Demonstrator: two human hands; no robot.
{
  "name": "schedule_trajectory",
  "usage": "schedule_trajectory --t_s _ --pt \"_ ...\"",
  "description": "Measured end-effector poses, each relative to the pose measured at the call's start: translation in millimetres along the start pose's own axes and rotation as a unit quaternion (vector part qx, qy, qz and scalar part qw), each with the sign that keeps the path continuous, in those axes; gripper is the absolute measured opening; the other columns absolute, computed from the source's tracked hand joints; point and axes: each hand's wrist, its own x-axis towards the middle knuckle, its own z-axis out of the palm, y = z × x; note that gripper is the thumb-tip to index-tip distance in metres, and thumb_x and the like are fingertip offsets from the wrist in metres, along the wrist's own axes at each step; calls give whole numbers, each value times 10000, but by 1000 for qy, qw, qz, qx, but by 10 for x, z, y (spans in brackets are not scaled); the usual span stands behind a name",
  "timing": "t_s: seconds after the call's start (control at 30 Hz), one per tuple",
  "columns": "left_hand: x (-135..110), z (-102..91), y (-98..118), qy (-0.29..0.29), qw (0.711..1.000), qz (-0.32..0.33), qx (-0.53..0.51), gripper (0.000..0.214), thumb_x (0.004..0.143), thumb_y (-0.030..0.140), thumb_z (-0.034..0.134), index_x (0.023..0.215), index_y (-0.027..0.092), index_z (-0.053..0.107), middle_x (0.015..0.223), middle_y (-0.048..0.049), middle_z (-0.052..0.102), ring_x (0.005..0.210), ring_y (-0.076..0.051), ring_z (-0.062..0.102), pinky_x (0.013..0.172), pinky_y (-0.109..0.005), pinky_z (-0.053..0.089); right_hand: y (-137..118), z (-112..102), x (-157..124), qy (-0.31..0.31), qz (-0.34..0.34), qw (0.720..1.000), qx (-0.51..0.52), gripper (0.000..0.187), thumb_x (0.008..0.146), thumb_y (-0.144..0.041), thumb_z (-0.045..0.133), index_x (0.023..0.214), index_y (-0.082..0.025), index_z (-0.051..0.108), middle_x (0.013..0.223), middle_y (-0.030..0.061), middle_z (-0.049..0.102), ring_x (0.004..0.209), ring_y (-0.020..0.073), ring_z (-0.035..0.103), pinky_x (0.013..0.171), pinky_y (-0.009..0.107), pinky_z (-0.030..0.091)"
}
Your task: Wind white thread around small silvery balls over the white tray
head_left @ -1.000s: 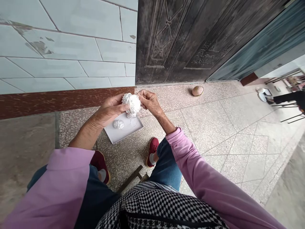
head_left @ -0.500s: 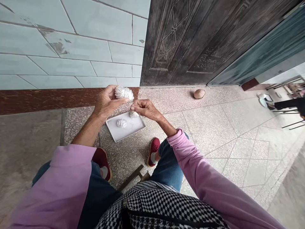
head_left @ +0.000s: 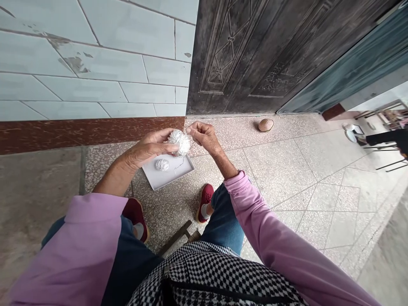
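My left hand (head_left: 148, 146) cups a crinkled white ball (head_left: 180, 143) of gathered material, about fist-sized. My right hand (head_left: 204, 136) pinches at the ball's upper right side with its fingertips. A thin thread (head_left: 178, 165) hangs from the ball towards a white tray (head_left: 167, 179) below my hands. On that tray, apart from both hands, lies a smaller white ball (head_left: 162, 165) of similar crinkled material.
A small brown oval object (head_left: 265, 125) lies on the speckled floor by a dark metal door (head_left: 242, 55). A tiled wall (head_left: 95, 68) stands to the left. My red shoes (head_left: 205, 203) and a wooden stick (head_left: 178, 238) are below. Chair legs (head_left: 387, 165) stand at the right.
My hands have moved together around the larger ball, which has dropped lower and to the right. The small ball held by my right hand no longer shows separately.
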Motion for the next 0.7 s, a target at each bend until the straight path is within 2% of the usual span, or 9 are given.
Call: schedule_trajectory --t_s 0.1,0.17,0.23,0.3,0.4,0.53,0.7 --pt "48 -1 -46 7 998 19 -57 610 773 400 1186 1297 246 915 1124 -99 897 1009 -338 874 881 -447 726 91 55 71 3 -4 1000 26 673 1151 -590 1068 801 -283 583 677 -56 468 663 156 379 590 307 341" --pt "109 -5 -94 28 994 37 -100 666 750 375 1207 1324 222 906 1192 -122 910 1078 -358 886 953 -483 751 154 102 106 -1 -11 999 40 716 1130 -704 1057 806 -279 580 673 -56 483 642 151 390 570 298 341" --pt "180 -1 -145 51 988 52 -136 690 743 365 1218 1325 188 892 1245 -143 916 1144 -361 883 1035 -512 763 212 151 120 -6 -21 999 48 755 1138 -778 1017 811 -271 563 676 -52 505 633 140 416 564 282 347" --pt "244 13 -190 75 982 68 -158 674 746 359 1222 1300 176 883 1254 -139 916 1163 -333 868 1054 -485 761 258 186 119 -6 -29 999 43 768 1174 -804 964 825 -265 544 689 -45 532 642 133 452 571 258 362" --pt "311 41 -235 110 974 95 -172 649 742 332 1217 1279 202 875 1286 -115 920 1188 -296 847 1046 -426 749 295 191 103 -7 -35 999 15 718 1252 -766 879 868 -260 544 711 -40 570 665 135 496 612 235 410" --pt "361 58 -289 137 968 123 -172 620 762 369 1209 1263 252 863 1390 -109 918 1296 -321 849 1124 -458 751 290 153 61 -21 -62 996 -57 609 1322 -641 789 893 -260 586 751 -26 621 720 163 558 716 275 485" --pt "419 24 -401 191 958 158 -142 623 757 451 1220 1218 299 829 1347 -83 912 1329 -328 861 1017 -396 758 246 204 -54 -71 -89 979 -166 573 1341 -522 754 856 -264 589 808 5 660 852 214 643 870 345 528"
